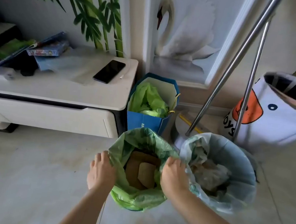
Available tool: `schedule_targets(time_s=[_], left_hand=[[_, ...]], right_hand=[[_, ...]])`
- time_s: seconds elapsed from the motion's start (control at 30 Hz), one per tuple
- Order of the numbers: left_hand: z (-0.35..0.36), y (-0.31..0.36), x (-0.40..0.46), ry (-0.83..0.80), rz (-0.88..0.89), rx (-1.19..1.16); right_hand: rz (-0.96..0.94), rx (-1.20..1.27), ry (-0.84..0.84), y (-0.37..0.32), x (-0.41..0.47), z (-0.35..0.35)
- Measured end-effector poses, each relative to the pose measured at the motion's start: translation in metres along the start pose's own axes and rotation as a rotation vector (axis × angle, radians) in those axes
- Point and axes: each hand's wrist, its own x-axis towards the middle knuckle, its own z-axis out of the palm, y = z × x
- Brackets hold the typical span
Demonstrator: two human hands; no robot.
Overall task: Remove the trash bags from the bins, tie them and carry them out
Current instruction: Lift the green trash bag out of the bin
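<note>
The green bag (138,195) lines a bin low in the middle of the view, its mouth wide open over brown cardboard (142,171). The left hand (100,173) sits at the bag's 9 o'clock rim, fingers loosely together and curled against the plastic; whether it pinches the film I cannot tell. The right hand (174,173) sits at the 3 o'clock rim, fingers bent over the edge and apparently gripping it. The blue bag (234,191), full of crumpled waste, lines a second bin touching the first at its 3 o'clock. A paper bag (147,121) stuffed with green plastic stands at 12 o'clock, beside a cabinet (52,90) carrying a phone (109,71).

This looks like the first step: freeing the green bag from its bin. Next, both hands need a firm hold on opposite rims, then gather the rim toward the centre and lift straight up, keeping clear of the blue bag's overhang.
</note>
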Motion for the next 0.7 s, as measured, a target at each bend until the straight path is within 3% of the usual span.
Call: schedule_targets(time_s=[0.07,0.27,0.57,0.7], left_hand=[[0.007,-0.004,-0.004,-0.075,-0.138,-0.153],[0.026,-0.023,-0.016,-0.22,-0.292,-0.363],[0.017,-0.062,-0.019,-0.291,-0.3,-0.483],[0.005,-0.085,-0.03,-0.285,-0.387,-0.615]], right_hand=[[0.015,-0.011,0.017,-0.004,-0.001,0.002],[0.019,-0.08,-0.007,-0.01,-0.011,0.008],[0.026,0.351,0.004,-0.006,-0.03,0.034],[0.07,0.755,-0.094,-0.004,-0.043,0.033]])
